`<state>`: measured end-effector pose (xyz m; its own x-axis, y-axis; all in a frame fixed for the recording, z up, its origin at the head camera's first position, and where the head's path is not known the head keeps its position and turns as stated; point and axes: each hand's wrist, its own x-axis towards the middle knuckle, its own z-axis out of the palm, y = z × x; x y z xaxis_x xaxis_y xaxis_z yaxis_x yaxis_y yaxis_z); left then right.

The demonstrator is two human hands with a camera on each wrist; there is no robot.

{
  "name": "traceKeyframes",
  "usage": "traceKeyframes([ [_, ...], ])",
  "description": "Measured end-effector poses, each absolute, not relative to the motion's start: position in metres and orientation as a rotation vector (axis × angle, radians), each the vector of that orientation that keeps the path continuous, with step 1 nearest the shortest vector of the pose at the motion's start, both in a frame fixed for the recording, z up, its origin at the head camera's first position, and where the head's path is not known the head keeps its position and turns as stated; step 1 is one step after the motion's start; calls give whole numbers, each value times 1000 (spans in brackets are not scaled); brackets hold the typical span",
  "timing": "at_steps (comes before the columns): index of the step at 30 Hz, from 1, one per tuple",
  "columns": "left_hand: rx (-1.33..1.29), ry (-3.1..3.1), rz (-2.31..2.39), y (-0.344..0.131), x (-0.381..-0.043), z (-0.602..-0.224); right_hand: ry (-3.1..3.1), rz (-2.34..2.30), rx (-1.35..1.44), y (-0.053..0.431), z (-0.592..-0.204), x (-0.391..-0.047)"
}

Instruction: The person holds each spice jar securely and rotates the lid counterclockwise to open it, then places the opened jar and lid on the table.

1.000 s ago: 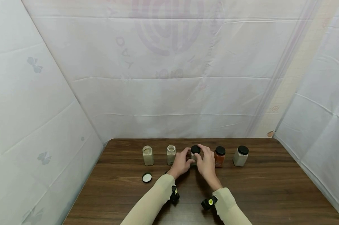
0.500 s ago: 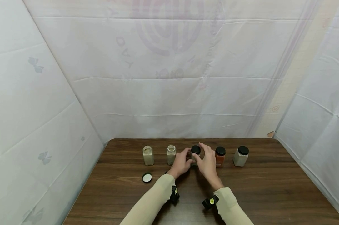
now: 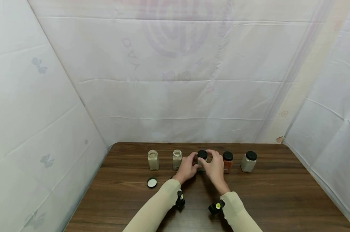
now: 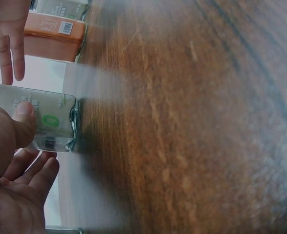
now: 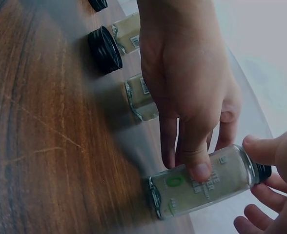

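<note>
A square glass pepper jar (image 5: 204, 187) with pale contents and a black lid (image 3: 202, 154) stands upright on the table, mid-row. My left hand (image 3: 187, 168) grips its body, thumb on the labelled side and fingers round the back, as the left wrist view shows. My right hand (image 3: 214, 168) is at the top, thumb and forefinger pinching the black lid at the neck. Left of it stand two uncapped jars of pale powder, one nearer (image 3: 177, 159) and one farther (image 3: 153, 160). A removed lid (image 3: 152, 182) lies upturned before the farther one.
To the right stand a lidded jar of orange-red powder (image 3: 227, 162), close to my right hand, and a lidded pale jar (image 3: 248, 161). Another loose black lid (image 5: 105, 50) lies near my left forearm. The wooden table (image 3: 279, 196) meets white sheet walls behind and at both sides.
My right fingers spread a little away from the lid, then came back in around it. My left hand and the jar have stayed in place.
</note>
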<state>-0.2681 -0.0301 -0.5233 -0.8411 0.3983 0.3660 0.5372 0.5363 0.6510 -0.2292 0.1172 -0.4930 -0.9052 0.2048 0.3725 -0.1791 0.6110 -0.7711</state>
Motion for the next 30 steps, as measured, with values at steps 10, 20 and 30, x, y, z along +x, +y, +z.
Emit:
traceKeyframes([
  [10, -810, -2598, -1157, -30, -267, -524, -2452, 1194, 144, 121, -494, -230],
  [20, -790, -2591, -1129, -32, -265, -523, -2388, 1245, 108, 118, -493, -229],
  [30, -811, -2570, -1190, -30, -270, -524, -2368, 1247, 3, 115, -491, -229],
])
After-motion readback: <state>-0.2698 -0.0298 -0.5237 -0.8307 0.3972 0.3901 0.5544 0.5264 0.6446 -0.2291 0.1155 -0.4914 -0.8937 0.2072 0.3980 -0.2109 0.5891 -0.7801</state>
